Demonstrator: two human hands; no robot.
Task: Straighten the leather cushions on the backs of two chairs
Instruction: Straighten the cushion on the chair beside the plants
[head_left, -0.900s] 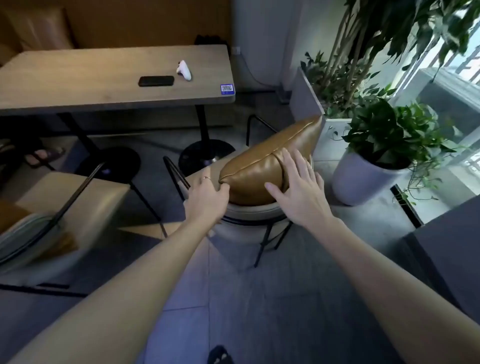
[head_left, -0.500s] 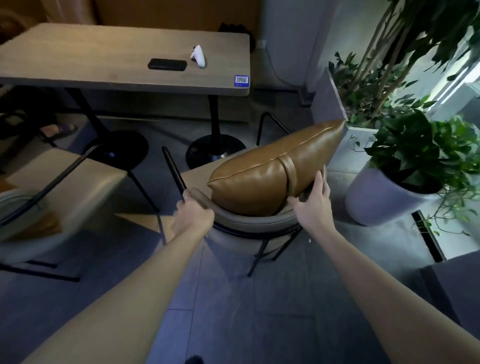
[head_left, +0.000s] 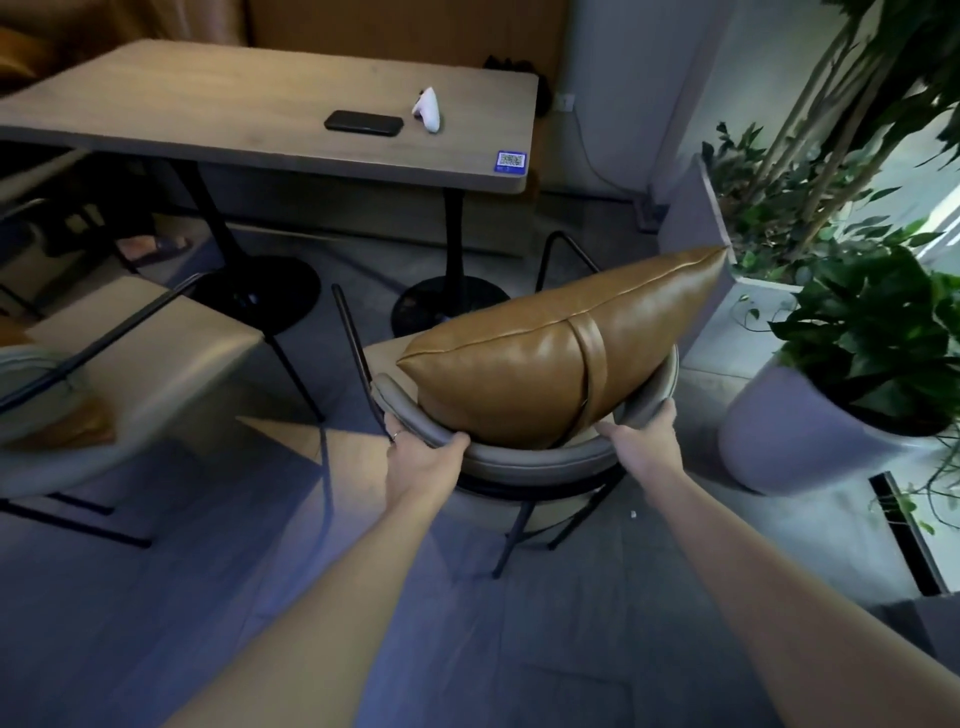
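both hands are on the curved grey backrest (head_left: 524, 457) of the near chair. the left hand (head_left: 418, 460) has its grip closed over the left part of the backrest rim, fingers curled over the top edge, a ring showing on one finger. the right hand (head_left: 644, 441) has its grip wrapped on the right part of the same rim, thumb on the near side and fingers over the far side.

between the two grips, and just beyond them, the tan leather cushion (head_left: 550, 358) sits against the inside of the backrest. it lies tilted: its left corner is low, just past the left grip, and its right corner rises high, up and beyond the right grip. a leather strap (head_left: 592, 358) runs round it nearer the right grip.

far to the left of the left grip stands a second chair (head_left: 140, 364) with a pale seat and a dark frame; a bit of tan shows low at its back, too blurred to tell.

well beyond both grips is a wooden desk (head_left: 208, 109) carrying a black phone (head_left: 363, 123) and, just beside it, a white controller (head_left: 428, 109). to the right of the right grip is a potted plant (head_left: 872, 332) in a pale pot.
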